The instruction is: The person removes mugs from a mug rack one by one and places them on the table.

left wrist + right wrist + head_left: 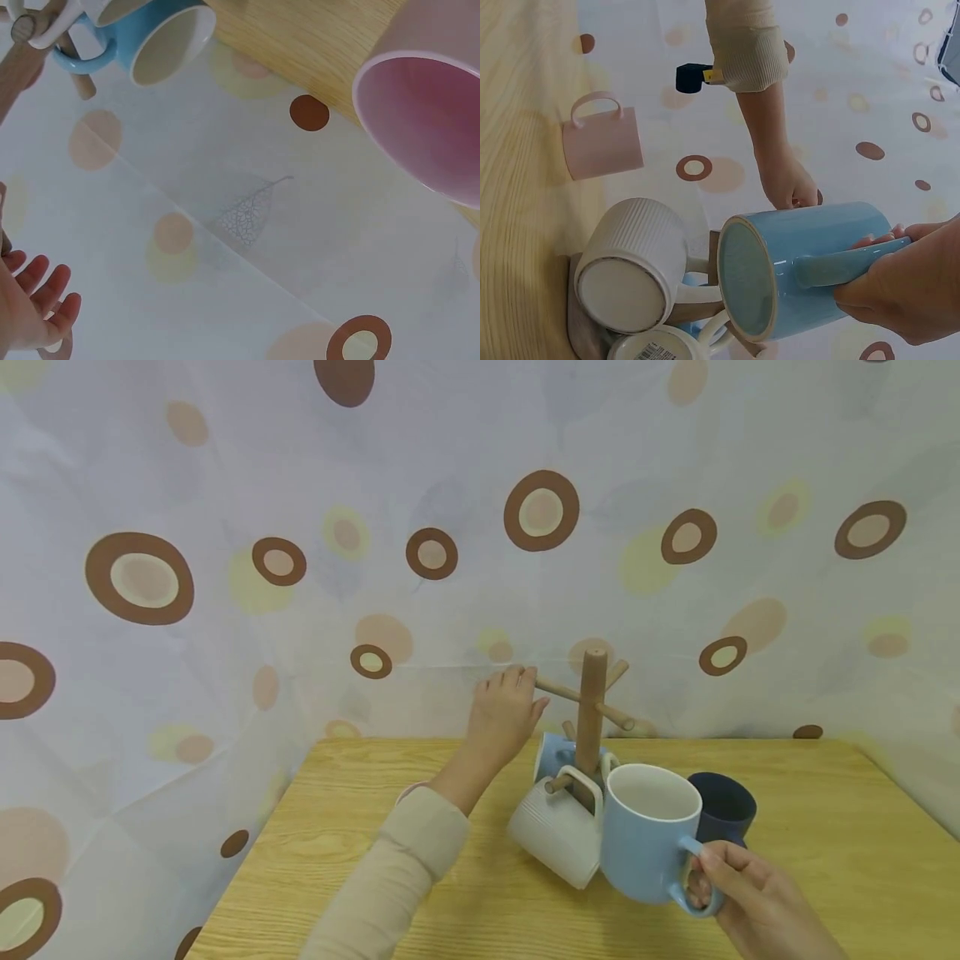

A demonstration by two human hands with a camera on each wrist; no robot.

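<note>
My right hand (772, 897) pinches the handle of a light blue mug (648, 847), white inside and held upright with its mouth up. This mug is in front of a wooden mug tree (591, 727) and overlaps its lower part in the head view. At the tree's upper left peg (558, 689), my left hand (504, 714) has its fingertips against the peg's end, fingers loosely extended. A ribbed white mug (555, 831) hangs tilted by its handle from a lower peg. Behind it hangs another blue mug (551, 756). The upper pegs bear no mugs.
A dark navy mug (723, 802) is right of the tree, partly behind the held mug. Left of the tree a pink mug (604, 146) stands on the wooden table (840, 827). A second white mug (656, 349) with a barcode label hangs low. Behind is a patterned cloth (465, 443).
</note>
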